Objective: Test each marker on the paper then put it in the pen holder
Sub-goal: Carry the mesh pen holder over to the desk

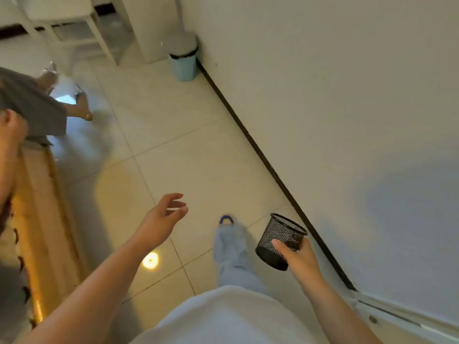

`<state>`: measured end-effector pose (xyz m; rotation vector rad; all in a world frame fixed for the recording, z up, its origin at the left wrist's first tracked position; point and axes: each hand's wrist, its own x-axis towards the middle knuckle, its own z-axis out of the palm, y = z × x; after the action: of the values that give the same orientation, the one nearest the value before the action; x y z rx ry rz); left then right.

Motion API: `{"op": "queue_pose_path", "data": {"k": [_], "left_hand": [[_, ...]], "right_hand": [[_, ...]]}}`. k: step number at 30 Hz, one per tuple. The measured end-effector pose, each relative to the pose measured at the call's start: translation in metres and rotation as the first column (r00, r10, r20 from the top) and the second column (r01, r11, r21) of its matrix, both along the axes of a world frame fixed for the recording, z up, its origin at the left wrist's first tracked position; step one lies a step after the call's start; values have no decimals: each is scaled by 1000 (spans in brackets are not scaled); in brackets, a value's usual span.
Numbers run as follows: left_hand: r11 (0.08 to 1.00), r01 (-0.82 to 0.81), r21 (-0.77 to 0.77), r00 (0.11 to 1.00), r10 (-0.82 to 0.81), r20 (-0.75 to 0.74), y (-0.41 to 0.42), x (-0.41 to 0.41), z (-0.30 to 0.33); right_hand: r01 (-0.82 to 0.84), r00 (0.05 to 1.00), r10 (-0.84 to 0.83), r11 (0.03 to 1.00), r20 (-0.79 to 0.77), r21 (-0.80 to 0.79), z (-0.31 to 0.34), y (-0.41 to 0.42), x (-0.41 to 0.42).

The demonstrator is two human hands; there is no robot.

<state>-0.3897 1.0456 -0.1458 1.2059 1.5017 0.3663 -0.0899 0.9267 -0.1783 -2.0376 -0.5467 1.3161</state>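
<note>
A black mesh pen holder (pixel 278 238) is in the lower right of the head view, tilted, with nothing visible inside it. My right hand (pixel 298 256) grips it by the side, thumb across the mesh. My left hand (pixel 161 217) hangs in the air over the tiled floor to the left of it, fingers loosely spread and holding nothing. No markers and no paper are in view. My own leg and foot (pixel 229 234) show between the two hands.
A white wall (pixel 347 108) with a dark skirting runs along the right. A light blue bin (pixel 183 63) stands at the far wall. Another person (pixel 37 108) is at the left, beside a wooden furniture edge (pixel 42 219). White shelving stands at top left.
</note>
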Motion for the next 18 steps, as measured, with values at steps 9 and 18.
{"op": "queue_pose_path", "data": {"k": [9,18], "left_hand": [[884,-428,-189,903,414,-112,130,-62,-10],[740,-614,-273,786,604,-130,266,-126,-31]], "right_hand": [[-419,907,420,907,6,-50,-6,298,-33],[-590,800,593,805,94,-59,-2,529,-117]]}}
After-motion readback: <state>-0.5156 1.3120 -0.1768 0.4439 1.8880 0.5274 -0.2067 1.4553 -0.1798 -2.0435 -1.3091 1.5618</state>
